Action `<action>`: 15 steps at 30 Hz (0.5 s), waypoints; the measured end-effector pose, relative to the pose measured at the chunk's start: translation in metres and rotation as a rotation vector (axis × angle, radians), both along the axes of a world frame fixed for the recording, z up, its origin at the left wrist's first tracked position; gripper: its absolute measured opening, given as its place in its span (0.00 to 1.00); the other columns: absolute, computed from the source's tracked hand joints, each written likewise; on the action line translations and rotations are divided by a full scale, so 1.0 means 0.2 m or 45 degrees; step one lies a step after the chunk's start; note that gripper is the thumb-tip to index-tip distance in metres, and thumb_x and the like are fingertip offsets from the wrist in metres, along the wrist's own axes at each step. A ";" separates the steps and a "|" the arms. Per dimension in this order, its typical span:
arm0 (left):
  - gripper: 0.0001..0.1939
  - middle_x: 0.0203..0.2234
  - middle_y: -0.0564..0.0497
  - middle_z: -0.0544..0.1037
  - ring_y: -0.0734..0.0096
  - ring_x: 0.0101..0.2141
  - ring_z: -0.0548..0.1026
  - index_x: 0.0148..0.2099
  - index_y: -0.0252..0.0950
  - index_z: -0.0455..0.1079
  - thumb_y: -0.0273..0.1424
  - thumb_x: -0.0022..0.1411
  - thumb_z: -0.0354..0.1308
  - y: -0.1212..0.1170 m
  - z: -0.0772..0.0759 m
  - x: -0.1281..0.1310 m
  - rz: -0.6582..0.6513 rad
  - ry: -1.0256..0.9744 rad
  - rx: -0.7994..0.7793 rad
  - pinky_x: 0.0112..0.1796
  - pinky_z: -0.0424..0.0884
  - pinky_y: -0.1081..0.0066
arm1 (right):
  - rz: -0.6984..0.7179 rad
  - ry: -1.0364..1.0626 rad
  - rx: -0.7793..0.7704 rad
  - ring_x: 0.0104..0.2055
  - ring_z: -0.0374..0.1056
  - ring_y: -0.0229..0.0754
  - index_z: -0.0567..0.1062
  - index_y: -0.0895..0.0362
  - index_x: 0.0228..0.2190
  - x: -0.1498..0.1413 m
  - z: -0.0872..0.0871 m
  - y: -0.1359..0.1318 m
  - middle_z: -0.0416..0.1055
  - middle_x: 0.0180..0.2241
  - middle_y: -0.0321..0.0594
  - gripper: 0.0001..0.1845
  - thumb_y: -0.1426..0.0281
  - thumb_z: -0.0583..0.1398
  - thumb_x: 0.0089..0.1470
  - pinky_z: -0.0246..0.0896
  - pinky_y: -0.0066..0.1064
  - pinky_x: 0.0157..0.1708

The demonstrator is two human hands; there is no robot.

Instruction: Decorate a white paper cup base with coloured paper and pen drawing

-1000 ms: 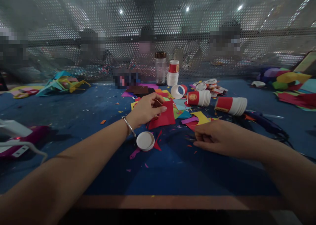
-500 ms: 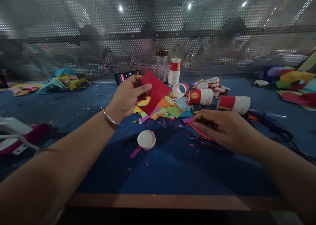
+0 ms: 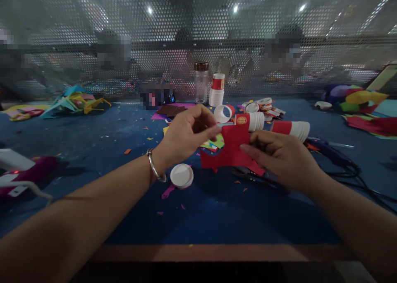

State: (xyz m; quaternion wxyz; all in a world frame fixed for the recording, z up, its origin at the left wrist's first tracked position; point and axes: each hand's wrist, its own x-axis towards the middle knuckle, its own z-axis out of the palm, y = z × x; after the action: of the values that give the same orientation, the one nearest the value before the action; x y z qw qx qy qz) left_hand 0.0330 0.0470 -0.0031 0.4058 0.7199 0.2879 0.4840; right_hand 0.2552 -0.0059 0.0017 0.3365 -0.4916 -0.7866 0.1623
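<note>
One red sheet [image 3: 233,144] pinched in right fingers [image 3: 257,154]; left fingers [image 3: 205,137] nearly closed, grip unclear.

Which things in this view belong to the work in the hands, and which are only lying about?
Apparently in the work:
red paper with a curved cut-out, held in the right hand
left hand near its edge, contact unclear

Apparently just lying about, untouched:
clear bottle with brown lid
standing stack of paper cups
purple power strip

Smooth, matt red paper [image 3: 233,145]
</note>
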 end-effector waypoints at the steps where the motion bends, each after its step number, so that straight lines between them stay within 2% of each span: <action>1: 0.10 0.28 0.55 0.74 0.76 0.28 0.75 0.36 0.36 0.67 0.31 0.58 0.66 0.01 0.01 -0.01 0.061 -0.027 0.004 0.32 0.72 0.74 | -0.028 0.020 -0.012 0.17 0.53 0.32 0.67 0.54 0.23 0.00 0.01 0.00 0.59 0.16 0.28 0.15 0.63 0.60 0.59 0.48 0.28 0.19; 4: 0.10 0.32 0.50 0.78 0.73 0.33 0.78 0.42 0.34 0.70 0.33 0.61 0.64 0.01 0.02 -0.03 0.095 0.060 -0.067 0.37 0.74 0.71 | -0.064 0.089 -0.064 0.16 0.54 0.33 0.68 0.54 0.23 -0.01 0.01 0.01 0.61 0.15 0.29 0.18 0.57 0.61 0.58 0.47 0.28 0.17; 7: 0.14 0.34 0.48 0.80 0.70 0.35 0.78 0.44 0.33 0.73 0.36 0.59 0.66 0.00 0.01 -0.03 -0.036 0.250 -0.161 0.39 0.73 0.70 | -0.053 0.157 -0.133 0.15 0.53 0.32 0.68 0.54 0.22 -0.01 0.01 0.01 0.60 0.13 0.28 0.22 0.51 0.62 0.56 0.45 0.28 0.17; 11: 0.08 0.29 0.53 0.79 0.74 0.30 0.74 0.38 0.35 0.76 0.35 0.59 0.65 -0.02 0.00 -0.02 -0.161 0.556 -0.099 0.32 0.68 0.74 | -0.050 0.207 -0.197 0.15 0.52 0.31 0.68 0.54 0.22 -0.03 0.01 0.02 0.60 0.13 0.27 0.25 0.47 0.64 0.54 0.43 0.27 0.16; 15: 0.10 0.23 0.55 0.73 0.76 0.25 0.66 0.32 0.35 0.75 0.36 0.62 0.61 -0.03 0.01 -0.02 -0.191 0.718 -0.026 0.28 0.62 0.73 | -0.043 0.237 -0.204 0.15 0.53 0.31 0.69 0.55 0.22 -0.03 0.00 0.02 0.60 0.13 0.27 0.25 0.47 0.64 0.53 0.44 0.27 0.16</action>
State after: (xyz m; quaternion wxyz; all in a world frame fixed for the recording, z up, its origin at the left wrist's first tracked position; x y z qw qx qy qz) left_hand 0.0289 0.0418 -0.0009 0.3517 0.8411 0.3401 0.2307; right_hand 0.2495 -0.0019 0.0023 0.3704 -0.5130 -0.7280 0.2639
